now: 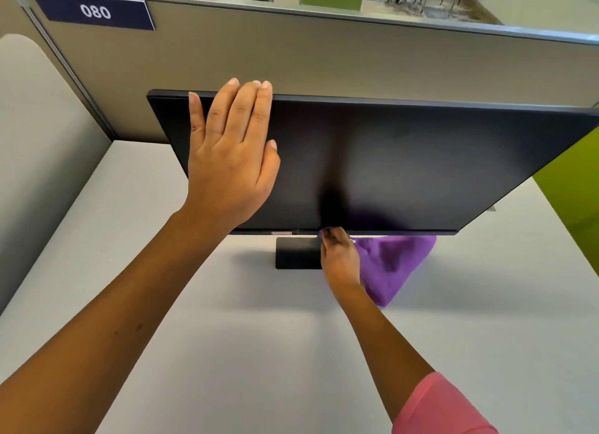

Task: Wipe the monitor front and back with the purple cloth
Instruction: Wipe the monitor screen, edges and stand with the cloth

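Left hand [231,161] flat, fingers straight, near the upper left of the wide black flat-panel monitor [405,161] on the pale grey desk [259,352]. Right hand [340,258] pinching soft purple cloth [395,265] at the screen's bottom edge. Front wipe seemingly under way; back presumably not yet wiped.

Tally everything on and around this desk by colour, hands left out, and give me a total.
Black: 1, the monitor with its stand
Purple: 1, the cloth
Dark blue: 1, the sign reading 080 on the partition
Grey: 1, the desk
Total: 4
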Demonstrator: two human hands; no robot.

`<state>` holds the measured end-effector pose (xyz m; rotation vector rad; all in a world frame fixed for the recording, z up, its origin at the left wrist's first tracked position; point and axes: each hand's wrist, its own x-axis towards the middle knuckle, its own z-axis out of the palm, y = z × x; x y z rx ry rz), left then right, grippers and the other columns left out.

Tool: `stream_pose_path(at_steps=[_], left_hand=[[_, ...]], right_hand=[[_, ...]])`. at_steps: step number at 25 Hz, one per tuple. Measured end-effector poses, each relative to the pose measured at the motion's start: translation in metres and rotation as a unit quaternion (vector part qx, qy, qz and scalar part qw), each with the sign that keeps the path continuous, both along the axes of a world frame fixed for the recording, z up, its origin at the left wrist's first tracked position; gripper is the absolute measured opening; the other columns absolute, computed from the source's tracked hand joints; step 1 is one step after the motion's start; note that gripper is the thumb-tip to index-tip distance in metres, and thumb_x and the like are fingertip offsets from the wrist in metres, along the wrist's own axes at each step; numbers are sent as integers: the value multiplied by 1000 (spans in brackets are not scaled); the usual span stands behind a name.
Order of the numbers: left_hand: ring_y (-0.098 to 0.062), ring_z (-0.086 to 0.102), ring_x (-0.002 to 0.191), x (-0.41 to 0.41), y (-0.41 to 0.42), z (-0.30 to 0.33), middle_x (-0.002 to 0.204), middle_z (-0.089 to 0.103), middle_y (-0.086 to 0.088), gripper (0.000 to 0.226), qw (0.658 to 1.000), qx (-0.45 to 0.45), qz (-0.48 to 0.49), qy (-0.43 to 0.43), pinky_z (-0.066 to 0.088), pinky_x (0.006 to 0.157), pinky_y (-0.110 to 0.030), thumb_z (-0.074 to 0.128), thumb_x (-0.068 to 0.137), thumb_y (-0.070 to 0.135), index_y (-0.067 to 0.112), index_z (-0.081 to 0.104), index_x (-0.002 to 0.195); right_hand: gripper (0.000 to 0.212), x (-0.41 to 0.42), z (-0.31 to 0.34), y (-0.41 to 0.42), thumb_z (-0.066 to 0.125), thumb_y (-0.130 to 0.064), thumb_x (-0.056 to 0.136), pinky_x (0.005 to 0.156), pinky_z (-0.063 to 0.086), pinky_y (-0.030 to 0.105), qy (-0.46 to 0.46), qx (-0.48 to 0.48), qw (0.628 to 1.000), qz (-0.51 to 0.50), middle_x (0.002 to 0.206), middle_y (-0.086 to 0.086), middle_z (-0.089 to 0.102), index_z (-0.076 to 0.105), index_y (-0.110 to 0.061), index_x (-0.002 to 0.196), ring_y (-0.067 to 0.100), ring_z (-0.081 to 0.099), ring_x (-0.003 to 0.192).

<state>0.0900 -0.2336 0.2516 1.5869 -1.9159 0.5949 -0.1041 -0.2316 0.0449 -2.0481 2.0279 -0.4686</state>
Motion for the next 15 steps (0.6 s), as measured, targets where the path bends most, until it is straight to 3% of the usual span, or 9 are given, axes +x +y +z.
stream_pose_path(at_steps=[5,8,12,15], left_hand=[[-25,28,142,10,0,4,149,39,-6,54,999,7,-30,-17,5,117,-51,32,96,29,12,31,147],[-25,27,142,16,1,8,151,37,-5,53,998,12,-56,-25,5,117,-52,32,96,28,13,32,147],[-24,26,143,31,3,11,151,36,-4,52,997,20,-68,-15,3,117,-51,31,97,28,12,33,147],[-24,27,142,43,3,12,150,38,-3,51,997,21,-68,-12,2,117,-51,31,97,28,13,35,146]], right_hand=[[26,53,1,-1,47,-16,97,83,51,31,-36,18,999,36,123,4,55,55,-14,122,26,61,100],[30,68,5,8,50,-9,94,81,53,33,-12,-47,993,103,124,9,56,57,-9,124,28,62,98],[20,59,1,18,67,0,81,64,57,34,-100,-200,974,24,97,17,68,69,0,101,31,68,77],[19,40,-3,21,67,1,82,61,56,35,-103,-208,971,-57,96,20,68,67,3,100,35,67,75]])
